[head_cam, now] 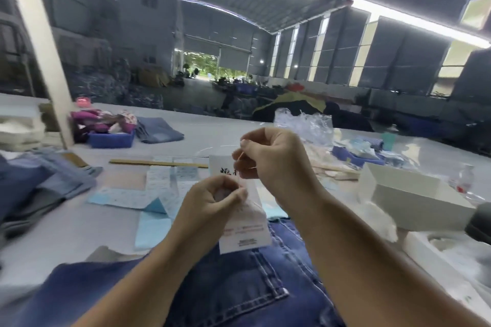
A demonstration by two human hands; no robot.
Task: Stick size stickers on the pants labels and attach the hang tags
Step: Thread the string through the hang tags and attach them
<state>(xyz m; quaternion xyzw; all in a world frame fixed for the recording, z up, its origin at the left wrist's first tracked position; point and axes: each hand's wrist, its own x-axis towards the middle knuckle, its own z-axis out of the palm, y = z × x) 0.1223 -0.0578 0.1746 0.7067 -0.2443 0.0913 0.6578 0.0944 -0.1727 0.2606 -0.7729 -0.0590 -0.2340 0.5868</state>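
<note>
The left hand (216, 198) is shown with fingers curled, a white hang tag (243, 228) pinched near its middle and held above the table; the right hand (268, 156) is raised just beyond it, thumb and forefinger closed on a fine pale string or pin (240, 155) at the tag's upper edge — which of the two cannot be told through the blur. The tag is held upright over a pair of dark blue jeans (239, 287) spread on the near side of the table (66, 225), back pocket uppermost. Light blue sticker sheets (125, 198) are seen lying just left of the hands, a white box (406, 191) to the right, and folded denim (159, 130) farther back. The likely fault from here is judged to be slippage — the thin fastener may escape so light a pinch, or the tag may twist and crease if it is pulled while held only at one point.
</note>
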